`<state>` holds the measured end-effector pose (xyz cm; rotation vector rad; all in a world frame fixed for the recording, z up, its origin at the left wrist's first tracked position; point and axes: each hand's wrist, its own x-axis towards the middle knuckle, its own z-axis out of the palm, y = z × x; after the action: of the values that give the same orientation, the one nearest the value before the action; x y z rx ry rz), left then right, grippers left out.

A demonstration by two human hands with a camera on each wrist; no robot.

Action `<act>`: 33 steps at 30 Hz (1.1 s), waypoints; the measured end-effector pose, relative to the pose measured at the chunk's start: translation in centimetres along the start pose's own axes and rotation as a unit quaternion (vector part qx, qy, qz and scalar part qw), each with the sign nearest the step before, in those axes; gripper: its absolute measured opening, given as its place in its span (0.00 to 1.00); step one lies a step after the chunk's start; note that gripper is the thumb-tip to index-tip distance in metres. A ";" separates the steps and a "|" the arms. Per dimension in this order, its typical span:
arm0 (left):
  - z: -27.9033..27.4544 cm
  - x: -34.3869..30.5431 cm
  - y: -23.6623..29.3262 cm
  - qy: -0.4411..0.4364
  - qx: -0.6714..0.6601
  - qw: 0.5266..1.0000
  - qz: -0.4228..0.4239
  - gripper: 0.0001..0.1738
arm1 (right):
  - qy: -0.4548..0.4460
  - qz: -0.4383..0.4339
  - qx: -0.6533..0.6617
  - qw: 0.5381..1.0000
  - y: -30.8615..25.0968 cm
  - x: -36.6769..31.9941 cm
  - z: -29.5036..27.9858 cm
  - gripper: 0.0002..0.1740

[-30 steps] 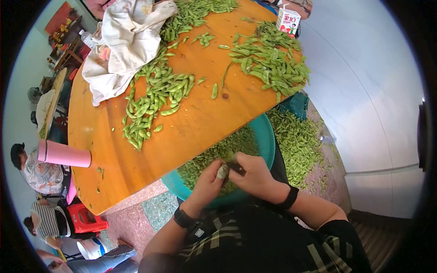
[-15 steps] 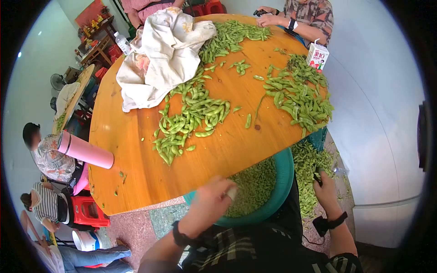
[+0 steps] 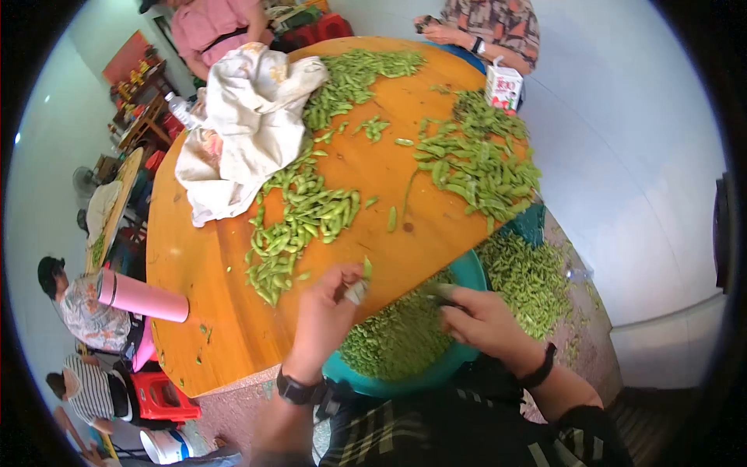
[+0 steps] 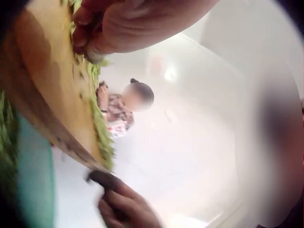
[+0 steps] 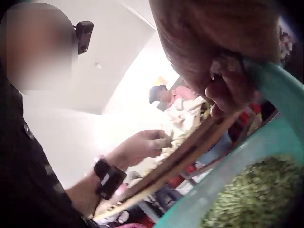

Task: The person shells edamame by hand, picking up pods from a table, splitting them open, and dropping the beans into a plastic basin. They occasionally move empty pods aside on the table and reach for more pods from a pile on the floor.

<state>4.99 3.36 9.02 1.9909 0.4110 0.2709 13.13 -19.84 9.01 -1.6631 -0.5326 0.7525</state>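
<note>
My left hand (image 3: pixel 323 315) is over the table's near edge, pinching a green pod (image 3: pixel 367 268) that sticks up from the fingertips; something whitish covers one fingertip. Over the teal basin (image 3: pixel 471 272), my right hand (image 3: pixel 490 323) grips a small dark tool (image 3: pixel 443 296), blurred. The left wrist view shows the dark tool (image 4: pixel 102 179) in the right hand (image 4: pixel 128 209), with the left hand (image 4: pixel 137 23) above. In the right wrist view the hands are apart, the left hand (image 5: pixel 142 147) beyond the table edge. Small green pieces (image 3: pixel 397 338) lie in the basin.
Green pods (image 3: pixel 311 210) lie in piles on the wooden table (image 3: pixel 210 272), beside a white cloth (image 3: pixel 249 132). A pink tumbler (image 3: pixel 148 297) and a drink carton (image 3: pixel 503 86) are at its edges. More pods (image 3: pixel 529 284) cover the floor at right. Several people sit around.
The hands were together over the basin, then my right hand reached down to the right by the floor heap. It is back over the basin; my left hand has moved up and left.
</note>
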 end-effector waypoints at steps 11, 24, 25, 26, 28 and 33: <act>4.1 -4.6 -1.3 -0.081 -0.243 0.963 -0.079 0.19 | -0.113 0.085 0.215 0.966 0.4 0.1 1.0 0.07; 4.9 -5.6 -2.6 -0.132 -0.294 0.937 -0.132 0.17 | -0.127 0.200 0.319 0.917 3.1 -0.4 1.7 0.10; 5.2 -5.9 -2.2 -0.114 -0.140 0.982 -0.058 0.20 | -0.069 0.104 0.249 0.960 4.0 -0.5 2.7 0.09; 5.5 -6.1 -1.8 -0.092 0.018 0.995 0.018 0.23 | -0.010 0.006 0.174 0.985 4.5 -0.6 3.5 0.07; 6.1 -6.3 -1.4 -0.062 0.062 0.993 0.075 0.25 | 0.003 -0.024 0.172 0.985 4.5 -0.9 4.2 0.06; 6.2 -6.7 -1.5 -0.039 0.116 0.986 0.114 0.29 | -0.045 0.077 0.191 0.978 3.0 -1.6 3.3 0.04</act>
<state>0.82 -3.83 4.91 2.2737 0.1707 0.2983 9.51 -19.40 6.00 -1.3269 -0.2988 0.9814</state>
